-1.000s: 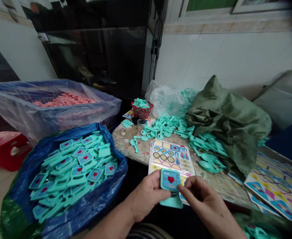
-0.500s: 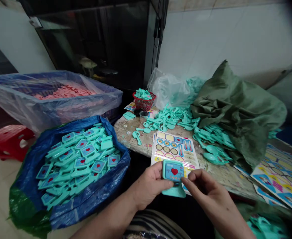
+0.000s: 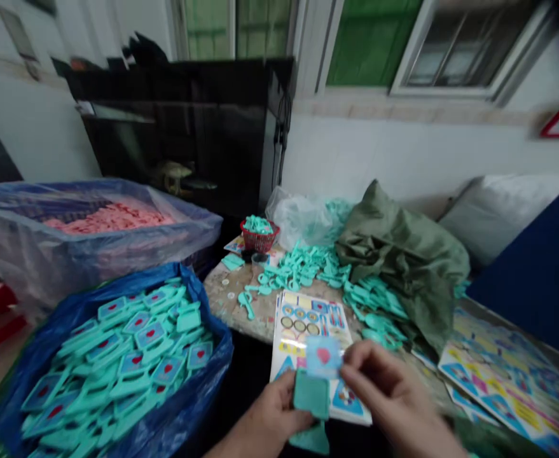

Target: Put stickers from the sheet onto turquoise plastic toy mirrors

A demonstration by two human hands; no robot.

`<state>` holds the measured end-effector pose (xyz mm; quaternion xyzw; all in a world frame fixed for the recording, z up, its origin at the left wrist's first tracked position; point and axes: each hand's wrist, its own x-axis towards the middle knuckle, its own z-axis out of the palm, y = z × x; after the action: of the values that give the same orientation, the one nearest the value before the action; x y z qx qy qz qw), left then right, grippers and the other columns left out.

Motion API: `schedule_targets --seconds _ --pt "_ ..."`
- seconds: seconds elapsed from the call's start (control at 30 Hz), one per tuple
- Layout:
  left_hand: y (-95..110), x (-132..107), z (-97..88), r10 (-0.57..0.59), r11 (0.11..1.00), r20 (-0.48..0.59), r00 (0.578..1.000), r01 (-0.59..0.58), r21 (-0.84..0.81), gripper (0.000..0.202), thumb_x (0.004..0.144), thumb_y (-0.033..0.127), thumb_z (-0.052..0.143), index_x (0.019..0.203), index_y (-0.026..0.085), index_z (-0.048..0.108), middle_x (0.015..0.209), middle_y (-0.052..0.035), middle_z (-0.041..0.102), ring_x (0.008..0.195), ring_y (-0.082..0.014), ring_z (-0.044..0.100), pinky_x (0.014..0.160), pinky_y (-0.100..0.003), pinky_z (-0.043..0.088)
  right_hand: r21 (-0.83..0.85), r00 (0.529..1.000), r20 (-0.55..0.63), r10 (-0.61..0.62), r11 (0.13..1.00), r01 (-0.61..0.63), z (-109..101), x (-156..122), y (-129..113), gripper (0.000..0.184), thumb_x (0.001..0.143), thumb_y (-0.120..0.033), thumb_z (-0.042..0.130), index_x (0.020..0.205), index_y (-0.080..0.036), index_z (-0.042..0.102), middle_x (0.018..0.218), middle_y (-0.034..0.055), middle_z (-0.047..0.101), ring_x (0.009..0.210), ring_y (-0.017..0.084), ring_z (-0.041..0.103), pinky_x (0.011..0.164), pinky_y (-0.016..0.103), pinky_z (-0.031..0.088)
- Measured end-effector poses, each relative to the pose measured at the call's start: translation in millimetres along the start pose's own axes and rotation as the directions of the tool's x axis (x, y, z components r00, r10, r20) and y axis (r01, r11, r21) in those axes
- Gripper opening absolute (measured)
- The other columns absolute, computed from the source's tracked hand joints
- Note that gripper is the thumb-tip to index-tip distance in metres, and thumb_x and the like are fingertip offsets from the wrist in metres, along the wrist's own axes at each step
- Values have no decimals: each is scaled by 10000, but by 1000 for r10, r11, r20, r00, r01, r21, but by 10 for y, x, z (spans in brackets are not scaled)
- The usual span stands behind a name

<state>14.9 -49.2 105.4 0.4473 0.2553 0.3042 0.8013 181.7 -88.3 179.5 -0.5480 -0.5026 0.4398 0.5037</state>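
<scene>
My left hand (image 3: 272,410) is closed around a teal plastic toy piece (image 3: 311,393) with a square face and a wider lower end. That face is bare now. My right hand (image 3: 388,391) pinches a blue square sticker (image 3: 324,357) with a red heart by its right edge. The sticker, smeared by motion, hangs just above the toy's square face, over a stack of printed sticker sheets (image 3: 303,318). On the left, a blue bag (image 3: 212,381) holds a heap of similar teal pieces (image 3: 138,340), many bearing the same heart sticker.
Loose teal toy parts (image 3: 303,267) cover the worktable (image 3: 217,292) behind the sheets. A red basket (image 3: 259,240) of teal parts stands at the back. Right lie a dark green sack (image 3: 398,254) and more sticker sheets (image 3: 503,381). A plastic-lined crate (image 3: 184,238) holds pink pieces.
My view has tilted upward, showing windows. The heart sticker, earlier over the toy's face, is now lifted off above it between my right fingers. The toy's square face shows bare.
</scene>
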Motion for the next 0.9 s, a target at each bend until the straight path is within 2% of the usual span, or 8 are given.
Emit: schedule_targets --seconds 0.1,0.23,0.37,0.53,0.63,0.73,0.9 --pt "23 -6 -15 -12 995 70 997 5 104 457 692 333 690 1098 138 610 1004 -64 675 1002 -269 584 886 -378 422 81 993 105 47 995 -56 336 78 267 401 669 -526 689 669 -190 471 602 -47 464 573 94 416 543 217 348" --pt "43 -146 27 -11 966 31 999 2 260 548 715 484 639 1166 178 582 1105 -68 647 1056 -296 558 990 -433 345 117 982 172 79 988 -100 595 61 551 438 629 -538 703 638 -189 438 601 -39 495 592 103 447 575 232 342" --pt "23 -218 99 43 941 -34 999 -29 338 539 762 541 555 1163 184 593 1132 -86 642 1121 -306 525 1030 -445 311 93 974 211 78 991 -100 600 17 590 389 667 -485 692 640 -189 441 619 -35 502 606 101 454 590 230 350" --pt "-54 -176 98 73 935 35 997 -80 345 605 738 613 536 1111 145 624 1049 -101 675 1066 -317 564 991 -442 357 158 970 233 71 981 -109 544 14 628 449 652 -566 683 641 -197 427 528 -80 401 493 64 353 502 204 296" --pt "-86 -208 59 47 916 -51 998 -23 400 626 744 623 518 1138 143 601 1078 -97 668 1061 -312 568 958 -414 389 189 965 251 75 974 -125 552 -30 594 486 626 -618 675 643 -202 424 509 -84 376 495 70 350 485 202 278" --pt "-113 -257 18 60 912 -140 988 3 411 647 751 627 501 1207 170 545 1153 -91 640 1146 -309 516 989 -399 366 188 956 284 71 974 -128 573 -80 513 482 619 -602 693 633 -198 431 555 -63 424 549 78 397 538 208 317" --pt "-197 -256 -62 29 896 -219 975 72 439 622 755 600 520 1226 194 524 1142 -80 646 1186 -321 486 999 -415 360 213 953 293 74 967 -140 605 -76 483 495 601 -613 698 634 -195 436 592 -50 447 577 82 404 570 220 323"
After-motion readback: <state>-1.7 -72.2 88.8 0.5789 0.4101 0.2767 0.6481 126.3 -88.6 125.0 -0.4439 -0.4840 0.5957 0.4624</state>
